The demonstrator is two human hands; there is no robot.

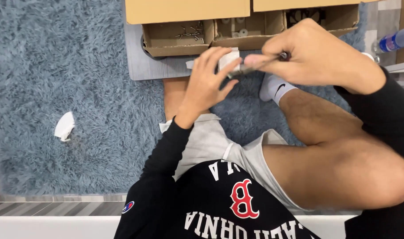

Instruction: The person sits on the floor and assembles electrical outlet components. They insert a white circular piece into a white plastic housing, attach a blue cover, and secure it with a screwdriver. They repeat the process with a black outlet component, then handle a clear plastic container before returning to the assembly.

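Note:
My right hand (319,55) is closed around a thin dark metal rod (255,66) with a round dark end near my thumb. The rod points left, and my left hand (208,82) pinches its tip between thumb and fingers. A small white piece (229,58) shows just behind my left fingers; I cannot tell whether it is held or lying on the board. Both hands hover over my lap, just in front of an open cardboard box (237,40).
The box has compartments with screws (191,32) and round white fittings (237,26), and stands on a grey board (144,66). A shaggy blue rug (56,66) holds a crumpled white scrap (64,126). A plastic bottle (396,40) lies at the right. My bent legs and white sock (273,86) sit below the hands.

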